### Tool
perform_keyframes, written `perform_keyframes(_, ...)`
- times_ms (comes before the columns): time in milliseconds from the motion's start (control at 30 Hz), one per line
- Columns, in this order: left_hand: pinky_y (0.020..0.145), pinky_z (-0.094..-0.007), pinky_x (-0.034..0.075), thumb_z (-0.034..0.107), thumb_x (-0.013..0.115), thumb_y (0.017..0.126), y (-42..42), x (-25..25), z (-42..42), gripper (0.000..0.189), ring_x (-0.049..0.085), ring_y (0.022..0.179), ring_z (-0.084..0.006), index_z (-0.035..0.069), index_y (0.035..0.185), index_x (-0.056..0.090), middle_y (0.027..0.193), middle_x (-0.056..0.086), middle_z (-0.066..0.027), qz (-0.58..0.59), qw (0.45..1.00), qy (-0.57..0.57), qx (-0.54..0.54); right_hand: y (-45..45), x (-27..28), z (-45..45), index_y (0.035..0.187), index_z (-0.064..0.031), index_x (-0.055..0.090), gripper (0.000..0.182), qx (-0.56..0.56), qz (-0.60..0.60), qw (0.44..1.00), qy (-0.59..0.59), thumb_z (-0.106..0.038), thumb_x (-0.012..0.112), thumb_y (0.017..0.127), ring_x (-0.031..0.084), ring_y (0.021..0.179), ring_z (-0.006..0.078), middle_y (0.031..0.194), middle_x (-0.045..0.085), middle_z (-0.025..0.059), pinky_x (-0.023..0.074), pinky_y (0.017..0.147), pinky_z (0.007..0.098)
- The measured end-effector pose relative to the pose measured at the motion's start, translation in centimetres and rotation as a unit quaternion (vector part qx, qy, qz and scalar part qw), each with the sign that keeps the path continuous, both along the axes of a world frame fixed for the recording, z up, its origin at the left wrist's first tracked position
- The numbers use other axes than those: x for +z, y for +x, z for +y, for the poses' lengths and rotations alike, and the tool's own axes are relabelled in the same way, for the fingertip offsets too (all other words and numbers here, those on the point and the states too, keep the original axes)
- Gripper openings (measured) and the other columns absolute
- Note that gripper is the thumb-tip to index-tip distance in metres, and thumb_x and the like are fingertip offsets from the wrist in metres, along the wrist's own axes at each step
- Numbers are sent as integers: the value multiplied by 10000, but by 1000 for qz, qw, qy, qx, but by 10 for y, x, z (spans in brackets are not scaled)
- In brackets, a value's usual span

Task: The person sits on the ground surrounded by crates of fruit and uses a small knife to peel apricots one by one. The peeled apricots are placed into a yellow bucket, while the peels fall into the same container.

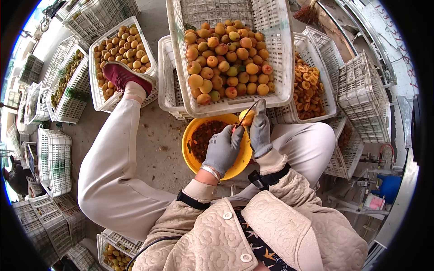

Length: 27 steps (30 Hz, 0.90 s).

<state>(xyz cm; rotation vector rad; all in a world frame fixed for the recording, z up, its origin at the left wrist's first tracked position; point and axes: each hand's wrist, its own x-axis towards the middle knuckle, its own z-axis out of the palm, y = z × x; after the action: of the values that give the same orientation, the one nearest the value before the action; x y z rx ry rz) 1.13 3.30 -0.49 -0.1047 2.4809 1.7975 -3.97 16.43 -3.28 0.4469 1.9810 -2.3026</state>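
My left hand (pixel 222 149), in a grey work glove, grips the red handle of a small thin tool (pixel 248 113), perhaps a knife. Its dark blade runs across the front of an apricot (pixel 246 117). That fruit is held up by the gloved fingers of my right hand (pixel 260 130). Below both hands stands a yellow plastic basin (pixel 186 149) with a dark reddish-brown heap, apparently fruit stones, in it. Just beyond my hands, a white plastic crate (pixel 234 110) full of whole apricots (pixel 230 64) tilts towards me.
Cut apricot pieces (pixel 307 89) fill a crate at the right. My shoe (pixel 127 76) is at a crate of apricots (pixel 127 44) on the left. Stacked crates (pixel 362 98) stand farther right, above a blue machine part (pixel 388 188). Concrete floor (pixel 159 149) shows left of the basin.
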Motion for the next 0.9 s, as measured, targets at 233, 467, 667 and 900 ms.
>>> perform_keyframes(233, 706, -503, 488, 341, 529, 1031, -1, -6, -3, 380, 616, 857, -481, -15, 930, 615, 831, 640, -280, -24, 999, -10, -18, -6, -14, 4, 799, -24, 646, 748, 62, 65, 976, 198, -687, 376, 1014, 522, 600, 102, 688, 613, -1, 419, 605, 278)
perform_keyframes(467, 743, -309, 476, 333, 527, 1065, -4, -14, -14, 390, 515, 780, -113, -39, 1053, 645, 828, 648, -36, -40, 993, 111, 5, 1, 12, 11, 1089, -45, 650, 469, 142, 11, 984, -104, -493, 521, 1041, 632, 847, 100, 1005, 695, 11, 486, 749, 266)
perform_keyframes(667, 719, -244, 443, 327, 530, 1069, -3, -24, -14, 356, 470, 804, -61, -9, 1037, 641, 874, 598, 33, -75, 978, 195, -4, 6, 16, -1, 1271, -19, 592, 367, 137, -19, 931, -338, -180, 705, 961, 655, 1040, 131, 1136, 680, 49, 518, 947, 281)
perform_keyframes(900, 677, -297, 479, 351, 549, 1040, -1, -35, -19, 404, 525, 714, -84, -41, 1011, 637, 724, 613, -32, 6, 975, 223, -18, 0, 27, 6, 1216, -4, 630, 350, 198, 40, 936, -288, -121, 755, 910, 664, 1024, 149, 1118, 699, 69, 520, 955, 288)
